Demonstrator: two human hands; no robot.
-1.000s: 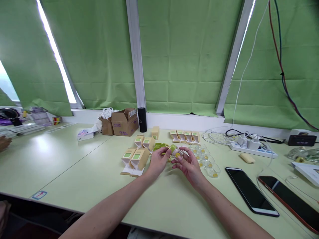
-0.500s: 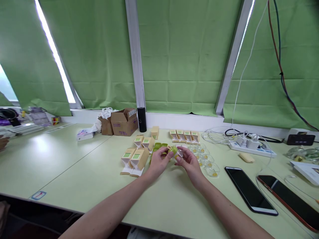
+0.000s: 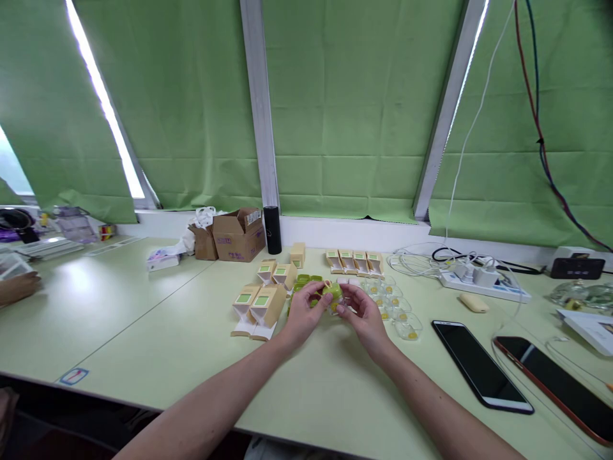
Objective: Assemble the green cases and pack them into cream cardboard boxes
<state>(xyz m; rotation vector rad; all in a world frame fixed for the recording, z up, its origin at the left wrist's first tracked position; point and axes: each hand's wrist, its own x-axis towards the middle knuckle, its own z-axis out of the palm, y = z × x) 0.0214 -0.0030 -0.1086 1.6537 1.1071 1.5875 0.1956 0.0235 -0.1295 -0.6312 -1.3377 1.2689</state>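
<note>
Between my two hands is a small container with a green top (image 3: 332,291) and a clear lower part. The fingers of my left hand (image 3: 304,310) are closed on its left side, and those of my right hand (image 3: 364,317) are closed on its right side. Behind my left hand are several green pieces (image 3: 301,281), partly hidden. To the right of my right hand lie several clear cups (image 3: 401,315) with yellow spots inside. Tan cartons with green labels (image 3: 269,303) stand to the left of my left hand.
More tan cartons (image 3: 354,260) stand at the back. A cardboard box (image 3: 238,236) and a black cylinder (image 3: 272,230) are by the wall. Two phones (image 3: 481,365), a power strip (image 3: 484,286) and cables lie right. Another person's hand (image 3: 18,287) is at the far left.
The container has turned more upright between my hands, and my right hand has moved slightly left. At the far left, the other person's hand has come further into view beside a pale object.
</note>
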